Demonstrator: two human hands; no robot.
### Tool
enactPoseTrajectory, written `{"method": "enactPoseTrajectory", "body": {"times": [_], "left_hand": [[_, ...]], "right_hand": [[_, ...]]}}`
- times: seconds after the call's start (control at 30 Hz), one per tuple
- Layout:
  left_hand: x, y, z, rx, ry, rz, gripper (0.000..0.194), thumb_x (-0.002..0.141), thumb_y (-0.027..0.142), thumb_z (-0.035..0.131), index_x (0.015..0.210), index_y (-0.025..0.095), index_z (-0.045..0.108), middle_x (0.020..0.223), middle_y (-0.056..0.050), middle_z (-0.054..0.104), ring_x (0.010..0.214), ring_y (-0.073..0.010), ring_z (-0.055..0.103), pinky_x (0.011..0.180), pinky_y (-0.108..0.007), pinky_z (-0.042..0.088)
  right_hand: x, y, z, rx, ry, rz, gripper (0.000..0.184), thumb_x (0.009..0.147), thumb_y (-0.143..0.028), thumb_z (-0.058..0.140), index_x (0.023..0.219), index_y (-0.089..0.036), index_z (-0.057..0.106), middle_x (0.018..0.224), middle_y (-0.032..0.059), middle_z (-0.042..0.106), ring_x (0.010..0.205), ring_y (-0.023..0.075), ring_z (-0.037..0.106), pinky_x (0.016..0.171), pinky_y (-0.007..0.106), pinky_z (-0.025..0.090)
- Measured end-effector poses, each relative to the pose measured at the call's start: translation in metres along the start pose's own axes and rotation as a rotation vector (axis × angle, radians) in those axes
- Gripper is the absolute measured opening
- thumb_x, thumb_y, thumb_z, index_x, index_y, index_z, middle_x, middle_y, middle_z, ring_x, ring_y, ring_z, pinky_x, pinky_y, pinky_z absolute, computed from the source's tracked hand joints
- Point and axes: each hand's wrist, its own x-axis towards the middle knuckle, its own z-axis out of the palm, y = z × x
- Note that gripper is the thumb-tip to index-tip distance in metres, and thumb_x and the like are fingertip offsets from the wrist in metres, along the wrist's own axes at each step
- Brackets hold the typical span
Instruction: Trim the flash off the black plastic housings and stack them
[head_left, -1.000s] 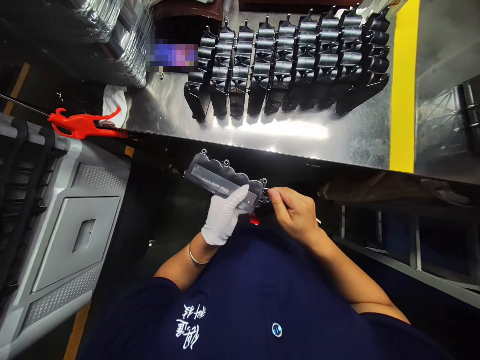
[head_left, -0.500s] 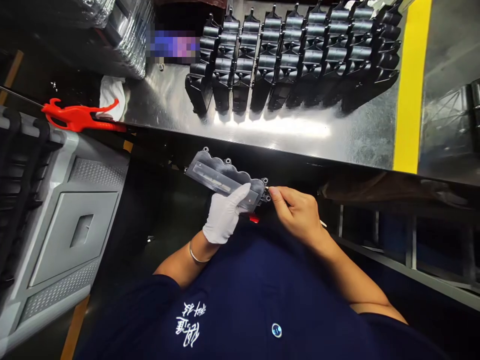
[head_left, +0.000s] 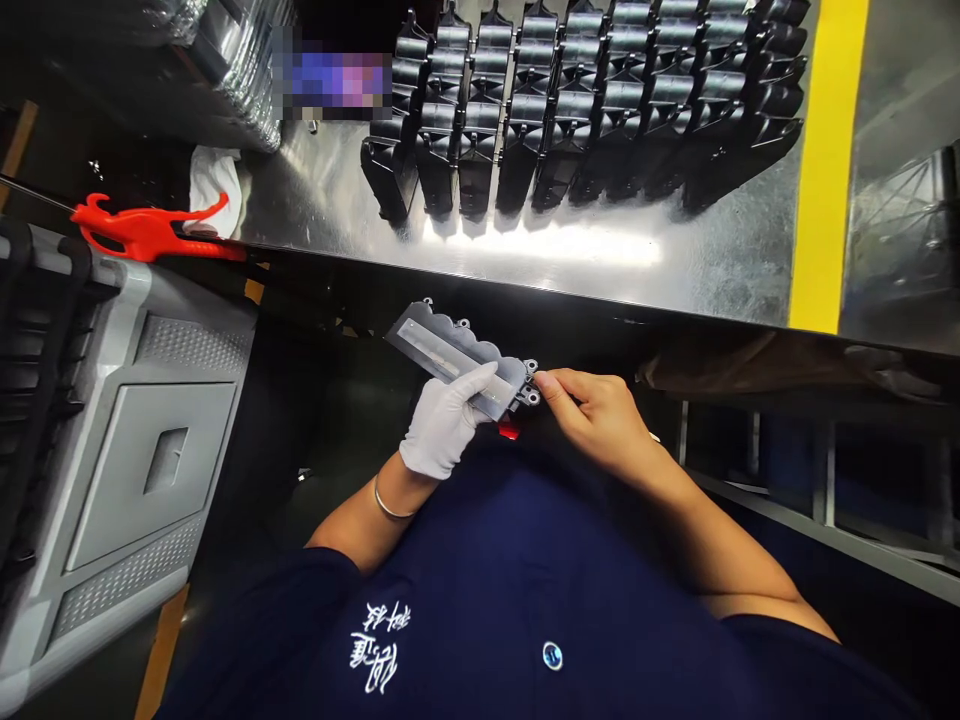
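Near the middle of the frame, just below the front edge of the counter (head_left: pixel 712 275), a dark, scalloped plastic part (head_left: pixel 469 358) is held in the air, slanting down from upper left to lower right. The left hand (head_left: pixel 442 427), in a white glove, grips it from below near its right half — the thumb lies across the pale flat strip (head_left: pixel 439 353) on the face, while the other fingers are mostly hidden behind. The part reaches up and to the left beyond this hand.

At the part's right end, beside its small ringed lugs (head_left: pixel 532 397), is the right hand (head_left: pixel 592 412), ungloved, with its thumb and forefinger pinched together; whether something small sits between them is too fine to tell. A small red object (head_left: pixel 509 431) shows just beneath the part, between the hands.

Across the top of the frame, a close row of black ribbed parts (head_left: pixel 536 115) stands on the counter, with a yellow stripe (head_left: pixel 829 170) to its right. At upper left are a plastic-wrapped stack (head_left: pixel 244 90), a crumpled white cloth (head_left: pixel 214 190) and a red-handled tool (head_left: pixel 150 235) — the cloth touching the tool. A grey crate (head_left: pixel 161 455) fills the left side, and a metal frame (head_left: pixel 829 480) stands at lower right.
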Motion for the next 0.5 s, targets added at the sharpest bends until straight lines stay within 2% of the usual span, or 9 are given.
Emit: {"method": "enactPoseTrajectory", "body": {"times": [0.1, 0.27, 0.37, 0.5], "left_hand": [[0.0055, -0.0033, -0.0048, 0.03, -0.086, 0.019, 0.026, 0.077, 0.015, 0.07, 0.102, 0.02, 0.069, 0.099, -0.002, 0.074, 0.103, -0.0219, 0.067, 0.091, -0.03, 0.054], [0.0097, -0.0044, -0.0072, 0.041, -0.091, -0.031, 0.016, 0.079, 0.016, 0.066, 0.094, 0.019, 0.071, 0.098, -0.003, 0.074, 0.104, -0.0222, 0.067, 0.089, -0.027, 0.054], [0.0083, -0.0038, -0.0067, 0.091, -0.075, -0.001, 0.017, 0.079, 0.016, 0.067, 0.095, 0.019, 0.071, 0.098, -0.004, 0.074, 0.105, -0.022, 0.067, 0.089, -0.027, 0.054], [0.005, -0.0056, -0.0061, 0.123, -0.06, 0.103, 0.019, 0.077, 0.018, 0.069, 0.096, 0.019, 0.07, 0.098, -0.003, 0.074, 0.106, -0.0222, 0.066, 0.091, -0.028, 0.053]], "right_hand": [[0.0004, 0.0008, -0.0005, 0.067, -0.042, 0.06, 0.038, 0.094, -0.04, 0.045, 0.078, -0.019, 0.072, 0.072, 0.002, 0.074, 0.061, 0.0148, 0.064, 0.056, 0.024, 0.042], [0.0022, 0.0032, 0.0009, 0.122, -0.093, 0.11, 0.042, 0.095, -0.044, 0.043, 0.075, -0.017, 0.069, 0.063, 0.0, 0.067, 0.055, 0.012, 0.057, 0.052, 0.023, 0.037], [0.0024, 0.003, 0.0041, 0.076, -0.084, 0.108, 0.043, 0.095, -0.043, 0.041, 0.071, -0.018, 0.067, 0.061, -0.0002, 0.065, 0.053, 0.0117, 0.056, 0.052, 0.023, 0.036], [0.0008, 0.0019, 0.0083, -0.073, -0.011, 0.076, 0.041, 0.095, -0.04, 0.041, 0.074, -0.02, 0.068, 0.069, 0.0028, 0.07, 0.059, 0.0146, 0.061, 0.056, 0.025, 0.037]]}}
